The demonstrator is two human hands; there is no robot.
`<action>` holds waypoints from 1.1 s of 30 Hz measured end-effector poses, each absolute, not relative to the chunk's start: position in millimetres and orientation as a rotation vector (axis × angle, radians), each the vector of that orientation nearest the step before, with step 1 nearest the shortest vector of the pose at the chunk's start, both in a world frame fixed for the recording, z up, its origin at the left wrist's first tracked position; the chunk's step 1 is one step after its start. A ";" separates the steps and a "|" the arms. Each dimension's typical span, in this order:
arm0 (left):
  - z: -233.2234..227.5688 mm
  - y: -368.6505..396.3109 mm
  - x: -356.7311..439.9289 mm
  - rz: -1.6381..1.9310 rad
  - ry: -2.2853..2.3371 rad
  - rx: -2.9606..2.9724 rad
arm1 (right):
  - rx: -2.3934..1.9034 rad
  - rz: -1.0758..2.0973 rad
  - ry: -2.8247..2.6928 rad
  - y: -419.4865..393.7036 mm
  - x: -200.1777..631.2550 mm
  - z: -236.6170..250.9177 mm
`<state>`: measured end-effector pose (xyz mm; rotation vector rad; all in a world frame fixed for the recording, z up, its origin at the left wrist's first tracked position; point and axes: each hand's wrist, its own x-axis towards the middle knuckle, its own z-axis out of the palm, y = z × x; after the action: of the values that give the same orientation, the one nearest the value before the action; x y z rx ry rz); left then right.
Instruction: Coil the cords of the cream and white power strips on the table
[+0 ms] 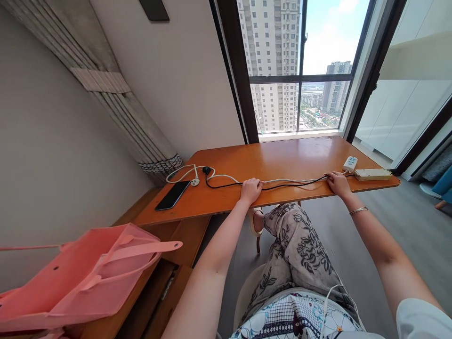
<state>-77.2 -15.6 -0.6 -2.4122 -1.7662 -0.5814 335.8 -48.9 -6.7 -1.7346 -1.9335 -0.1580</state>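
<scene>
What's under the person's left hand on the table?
A black cable and a white cable show on both sides of the left hand. Whatever the palm covers can't be seen.

No readable text, label, brand or number anywhere in the head view. Small marks on the white rounded plastic block (350, 164) at the right end of the orange-brown wooden tabletop (296, 155) are too small to tell as print or socket slots; can't read anything on the long cream plastic power strip (373, 175), round white plug (195, 181) or black plug (206, 170) either. Flat black phone with dark glass screen (173, 195), open pink bag with straps (99, 296): nothing legible.
</scene>
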 end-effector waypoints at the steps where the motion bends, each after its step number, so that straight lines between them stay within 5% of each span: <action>1: -0.2 -15.5 -77.4 -0.578 -1.753 -2.426 | -1.705 -0.128 -1.932 -48.6 335.4 -6.5; 13: -0.3 -17.3 -77.9 -0.637 -1.717 -2.490 | -1.415 0.098 -2.113 -49.8 317.6 -5.5; 33: -0.4 -25.0 -74.4 -0.845 -1.444 -2.634 | -1.384 -0.148 -2.487 -50.7 198.1 21.5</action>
<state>-74.4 -25.0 -0.4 -2.6340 -1.4441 -0.8448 198.1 -50.7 21.5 -1.3836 -2.4866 -0.1484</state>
